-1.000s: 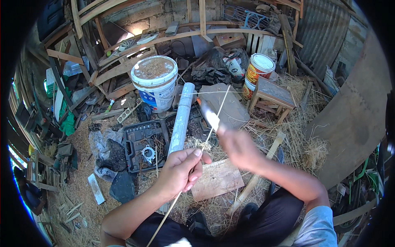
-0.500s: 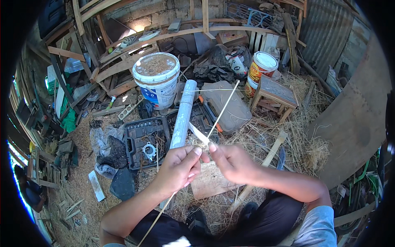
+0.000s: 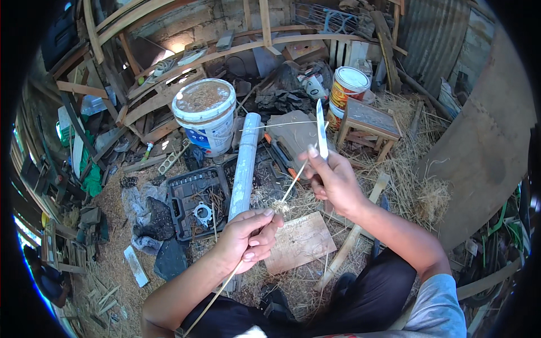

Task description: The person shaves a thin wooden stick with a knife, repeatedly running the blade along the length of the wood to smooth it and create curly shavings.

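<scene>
My left hand [image 3: 248,239] is closed round a thin pale wooden strip [image 3: 294,183], perhaps bamboo. The strip slants from below my left forearm up past the fingers toward my right hand. A small tuft of shavings [image 3: 279,207] shows just above my left fingertips. In my right hand [image 3: 338,183] is a knife [image 3: 322,130], its blade pointing up and away from me; the handle is hidden by the fingers. The strip's far part passes behind my right hand and the blade. Under the hands, a flat wooden board [image 3: 301,243] lies on the ground.
A grey pole [image 3: 245,169] stands beyond my left hand, next to a tool case [image 3: 197,203] and a lidded white bucket [image 3: 204,118]. Stacked paint cans [image 3: 346,90] and a small wooden stool [image 3: 369,124] are farther right. Straw and shavings cover the ground.
My right hand has moved up and away from my left hand along the strip, and the knife blade has swung upright. My left hand keeps its grip at nearly the same place.
</scene>
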The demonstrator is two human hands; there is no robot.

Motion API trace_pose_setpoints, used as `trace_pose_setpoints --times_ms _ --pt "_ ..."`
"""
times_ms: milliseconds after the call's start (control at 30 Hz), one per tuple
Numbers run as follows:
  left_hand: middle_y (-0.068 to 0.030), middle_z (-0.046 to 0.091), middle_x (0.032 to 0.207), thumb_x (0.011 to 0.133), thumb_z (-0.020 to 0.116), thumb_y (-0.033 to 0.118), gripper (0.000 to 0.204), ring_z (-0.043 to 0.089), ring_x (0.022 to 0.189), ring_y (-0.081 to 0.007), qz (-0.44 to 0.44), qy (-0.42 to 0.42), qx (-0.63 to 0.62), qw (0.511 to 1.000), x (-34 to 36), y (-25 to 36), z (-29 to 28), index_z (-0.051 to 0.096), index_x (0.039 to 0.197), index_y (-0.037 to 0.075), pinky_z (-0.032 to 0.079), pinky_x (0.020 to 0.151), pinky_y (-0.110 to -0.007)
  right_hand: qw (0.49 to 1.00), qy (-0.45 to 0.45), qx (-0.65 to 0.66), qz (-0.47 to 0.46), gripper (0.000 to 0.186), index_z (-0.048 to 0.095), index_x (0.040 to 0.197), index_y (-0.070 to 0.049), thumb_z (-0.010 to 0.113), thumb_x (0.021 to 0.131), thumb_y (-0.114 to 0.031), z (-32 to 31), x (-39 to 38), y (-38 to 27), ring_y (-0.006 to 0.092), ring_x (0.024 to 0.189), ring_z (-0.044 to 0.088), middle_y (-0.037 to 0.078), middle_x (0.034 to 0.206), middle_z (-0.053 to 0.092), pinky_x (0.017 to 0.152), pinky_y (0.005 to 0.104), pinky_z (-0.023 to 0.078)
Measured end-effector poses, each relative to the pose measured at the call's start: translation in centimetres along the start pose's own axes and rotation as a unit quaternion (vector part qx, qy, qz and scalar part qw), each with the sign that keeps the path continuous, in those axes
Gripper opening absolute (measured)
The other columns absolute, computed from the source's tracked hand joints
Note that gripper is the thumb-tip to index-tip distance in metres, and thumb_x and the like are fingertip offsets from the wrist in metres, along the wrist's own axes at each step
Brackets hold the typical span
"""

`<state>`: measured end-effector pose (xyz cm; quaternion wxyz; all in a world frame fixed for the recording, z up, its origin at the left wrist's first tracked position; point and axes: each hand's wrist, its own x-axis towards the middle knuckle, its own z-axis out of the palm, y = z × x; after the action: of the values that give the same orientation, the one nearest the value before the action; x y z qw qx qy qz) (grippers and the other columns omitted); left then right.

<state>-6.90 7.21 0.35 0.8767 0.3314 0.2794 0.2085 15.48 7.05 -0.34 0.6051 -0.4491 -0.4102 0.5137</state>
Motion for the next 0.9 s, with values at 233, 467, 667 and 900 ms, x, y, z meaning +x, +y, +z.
trace_pose_setpoints --times_ms 233,467,667,900 --pt "-0.0048 0.05 0.064 0.101 0.04 0.024 0.035 0.039 0.036 -0.0094 -0.009 0.009 0.001 1.0 0.5 -1.1 -0.6 0.051 0.128 0.004 0.03 0.03 -0.021 0.999 -0.024 0.001 0.046 0.031 0.06 0.091 -0.004 0.063 0.097 -0.034 -1.2 0.2 -0.1 0.0002 0.046 0.037 -0.004 0.069 0.05 0.039 0.0198 0.025" --pt "-0.0128 0.058 0.078 0.097 0.035 0.015 0.056 0.042 0.037 -0.0121 0.029 -0.077 -0.078 0.994 0.6 -0.8 0.5 0.026 0.152 0.017 0.032 0.031 -0.021 0.994 -0.08 -0.036 0.065 0.035 0.059 0.089 -0.001 0.06 0.099 -0.034 -0.4 -0.3 0.1 0.0015 0.046 0.036 -0.003 0.063 0.049 0.041 0.0201 0.026" --pt "-0.0065 0.052 0.07 0.095 0.032 0.008 0.064 0.041 0.036 -0.0102 0.0 -0.103 -0.181 0.978 0.4 -0.5 -0.4 0.021 0.155 0.025 0.035 0.033 -0.023 0.961 -0.019 -0.235 -0.145 0.048 0.059 0.117 0.004 0.038 0.106 -0.038 -1.5 0.1 0.7 0.013 0.067 0.055 0.003 0.078 0.058 0.061 0.0279 0.043" --pt "-0.0021 0.045 0.065 0.095 0.032 0.009 0.061 0.037 0.035 -0.0093 0.041 -0.121 -0.258 0.958 -0.4 0.2 -0.7 0.025 0.154 0.028 0.029 0.032 -0.022 0.812 -0.183 -0.376 -0.408 0.063 0.036 0.15 -0.005 0.055 0.09 0.001 1.2 -2.6 2.5 0.0169 0.063 0.051 0.01 0.084 0.058 0.055 0.0343 0.044"
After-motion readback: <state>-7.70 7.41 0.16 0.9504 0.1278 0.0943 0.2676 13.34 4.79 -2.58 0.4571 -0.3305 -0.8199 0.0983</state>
